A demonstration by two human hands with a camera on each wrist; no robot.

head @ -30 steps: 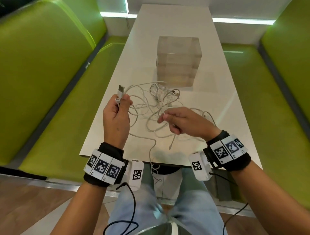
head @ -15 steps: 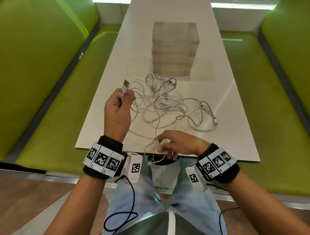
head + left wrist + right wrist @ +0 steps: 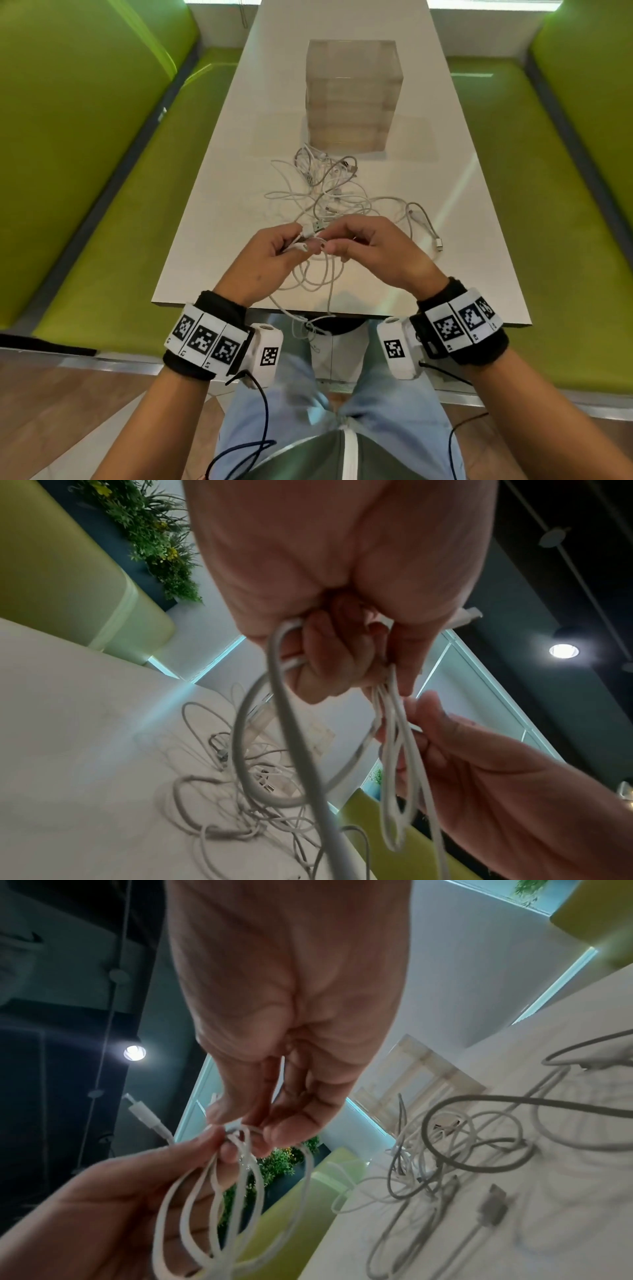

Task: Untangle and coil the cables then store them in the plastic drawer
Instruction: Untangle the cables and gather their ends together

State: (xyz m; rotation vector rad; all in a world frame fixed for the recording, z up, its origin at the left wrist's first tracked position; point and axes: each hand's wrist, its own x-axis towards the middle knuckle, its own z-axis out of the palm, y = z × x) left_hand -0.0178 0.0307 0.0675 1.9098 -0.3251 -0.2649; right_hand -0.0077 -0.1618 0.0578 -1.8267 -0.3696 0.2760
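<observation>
A tangle of white cables [image 3: 329,192] lies on the white table [image 3: 212,205], in front of the translucent plastic drawer unit [image 3: 352,96]. Above the table's near part, my left hand [image 3: 301,245] grips one white cable [image 3: 315,274] near its USB plug [image 3: 317,228]. My right hand [image 3: 329,245] meets it and pinches the same cable. Loops of that cable hang below both hands. The left wrist view shows my fingers [image 3: 325,653] curled round the cable loops [image 3: 397,764]. In the right wrist view, thumb and fingers [image 3: 291,1129] pinch the loops [image 3: 240,1191].
Green padded benches [image 3: 85,171] run along both sides of the table. A cable end with a connector [image 3: 438,243] lies to the right of the tangle. One strand [image 3: 308,325] hangs over the table's front edge towards my lap.
My right hand came up from the table's front edge and joined the left. The left hand moved inward with the plug. Cable loops now hang between the two hands.
</observation>
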